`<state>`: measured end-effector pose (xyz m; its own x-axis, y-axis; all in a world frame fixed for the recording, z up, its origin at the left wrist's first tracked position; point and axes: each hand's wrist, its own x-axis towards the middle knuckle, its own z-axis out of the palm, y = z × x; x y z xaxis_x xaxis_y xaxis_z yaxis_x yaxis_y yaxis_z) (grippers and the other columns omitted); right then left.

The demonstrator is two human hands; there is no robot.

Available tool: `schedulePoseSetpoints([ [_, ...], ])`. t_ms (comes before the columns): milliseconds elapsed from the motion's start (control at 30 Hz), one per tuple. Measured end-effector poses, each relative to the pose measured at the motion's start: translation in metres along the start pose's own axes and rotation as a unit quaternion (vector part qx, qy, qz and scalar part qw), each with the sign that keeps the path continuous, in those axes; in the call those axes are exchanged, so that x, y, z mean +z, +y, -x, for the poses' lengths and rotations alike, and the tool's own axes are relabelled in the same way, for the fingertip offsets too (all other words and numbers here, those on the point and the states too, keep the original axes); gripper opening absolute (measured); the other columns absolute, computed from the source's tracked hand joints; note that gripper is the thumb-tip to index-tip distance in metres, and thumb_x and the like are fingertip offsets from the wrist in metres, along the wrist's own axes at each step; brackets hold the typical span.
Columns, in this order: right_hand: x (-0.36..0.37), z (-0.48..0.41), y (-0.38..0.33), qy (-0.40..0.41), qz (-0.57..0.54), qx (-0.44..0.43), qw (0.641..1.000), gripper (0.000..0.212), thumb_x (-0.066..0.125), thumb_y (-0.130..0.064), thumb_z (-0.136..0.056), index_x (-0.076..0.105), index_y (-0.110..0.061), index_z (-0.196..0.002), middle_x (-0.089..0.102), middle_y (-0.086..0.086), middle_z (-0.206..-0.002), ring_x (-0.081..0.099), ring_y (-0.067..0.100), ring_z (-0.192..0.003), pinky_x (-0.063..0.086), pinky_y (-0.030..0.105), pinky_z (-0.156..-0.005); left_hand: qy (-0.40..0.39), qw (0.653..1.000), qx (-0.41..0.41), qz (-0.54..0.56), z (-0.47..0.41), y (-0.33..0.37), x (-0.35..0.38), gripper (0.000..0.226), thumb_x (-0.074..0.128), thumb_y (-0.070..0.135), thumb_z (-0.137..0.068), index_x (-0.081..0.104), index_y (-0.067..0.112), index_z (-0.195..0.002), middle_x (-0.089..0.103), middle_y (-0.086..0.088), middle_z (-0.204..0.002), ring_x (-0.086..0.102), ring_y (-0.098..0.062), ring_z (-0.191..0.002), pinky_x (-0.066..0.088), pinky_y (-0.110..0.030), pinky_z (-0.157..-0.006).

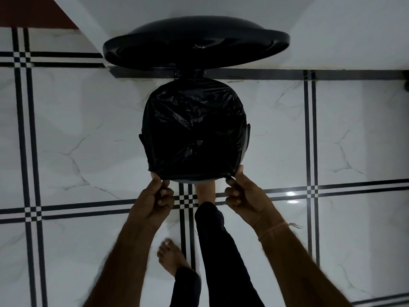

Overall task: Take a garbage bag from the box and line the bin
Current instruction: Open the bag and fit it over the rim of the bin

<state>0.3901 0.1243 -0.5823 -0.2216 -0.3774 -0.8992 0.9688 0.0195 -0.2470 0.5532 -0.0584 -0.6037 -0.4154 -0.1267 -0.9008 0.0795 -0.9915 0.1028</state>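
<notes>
A black garbage bag [194,127] is spread over the mouth of a round pedal bin [247,138], covering most of its rim. The bin's black lid [197,44] stands raised behind it. My left hand [158,193] pinches the bag's near left corner at the rim. My right hand [241,192] pinches the near right corner. One bare foot [204,191] reaches under the bin's front edge; whether it presses a pedal is hidden. The bag box is not in view.
The floor is white marble tile [88,129] with black stripe borders. A white wall [332,41] and dark skirting run just behind the bin. My other bare foot [169,257] stands on the floor near me.
</notes>
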Motion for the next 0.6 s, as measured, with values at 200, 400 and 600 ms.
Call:
schedulePoseSetpoints([
  [200,0.008,-0.007,0.018,-0.034,-0.109,-0.030,0.993,0.038,0.049,-0.039,-0.101,0.070,-0.010,-0.110,0.071,0.006,-0.095,0.072,0.014,-0.073,0.058,0.022,-0.056,-0.038,0.999,0.002,0.028,-0.001,-0.002,-0.007,0.029,0.044,0.036,-0.106,0.067,0.018,-0.112,0.061,0.003,-0.086,0.053,-0.003,-0.056,0.038,-0.011,-0.039],
  [400,0.009,-0.004,0.035,-0.029,-0.084,-0.084,0.992,0.035,0.046,-0.027,-0.106,0.076,-0.010,-0.105,0.073,0.008,-0.103,0.072,0.018,-0.090,0.062,0.026,-0.073,-0.007,0.999,0.032,-0.041,0.002,-0.005,-0.006,0.019,0.054,0.025,-0.099,0.069,0.015,-0.105,0.073,0.004,-0.090,0.068,-0.006,-0.069,0.049,-0.012,-0.049],
  [600,0.014,0.001,0.044,-0.001,-0.055,-0.072,0.996,0.023,0.057,-0.036,-0.093,0.069,-0.017,-0.086,0.056,-0.001,-0.081,0.055,0.006,-0.060,0.043,0.016,-0.049,-0.049,0.999,0.018,-0.004,-0.001,-0.016,-0.012,0.063,0.101,0.026,-0.049,0.067,0.020,-0.101,0.065,0.010,-0.086,0.063,-0.003,-0.061,0.047,-0.012,-0.046],
])
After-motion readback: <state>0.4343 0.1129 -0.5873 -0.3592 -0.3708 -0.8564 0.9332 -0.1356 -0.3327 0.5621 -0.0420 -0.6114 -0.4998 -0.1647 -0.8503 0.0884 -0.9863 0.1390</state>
